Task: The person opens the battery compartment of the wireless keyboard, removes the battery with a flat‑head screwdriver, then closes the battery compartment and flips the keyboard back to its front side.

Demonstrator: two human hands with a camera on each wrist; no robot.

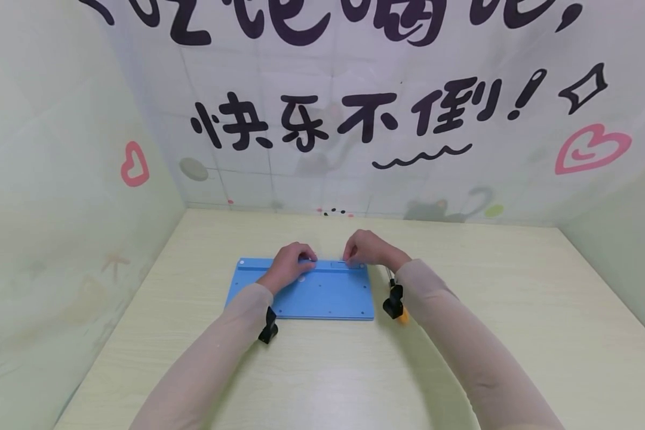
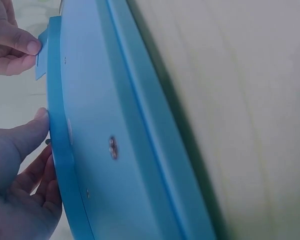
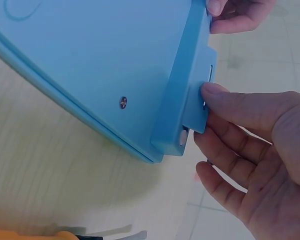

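Note:
A blue flat panel (image 1: 322,295) with a raised bar along its far edge lies on the table, small screws set in its face. My left hand (image 1: 289,266) holds that far edge, thumb against the bar and fingers curled beside it in the left wrist view. At the far right corner my right hand (image 1: 369,247) pinches a small blue cover plate (image 3: 196,109) with a slot in it. The plate sits against the outer side of the bar; whether it is seated cannot be told. A tiny dark round piece (image 2: 48,141) shows by the left fingers.
Right of the panel lies a screwdriver (image 1: 403,316) with an orange handle, partly hidden behind the black wrist camera (image 1: 393,300). The pale wooden table (image 1: 322,370) runs back to a white printed cloth (image 1: 301,179) with black lettering.

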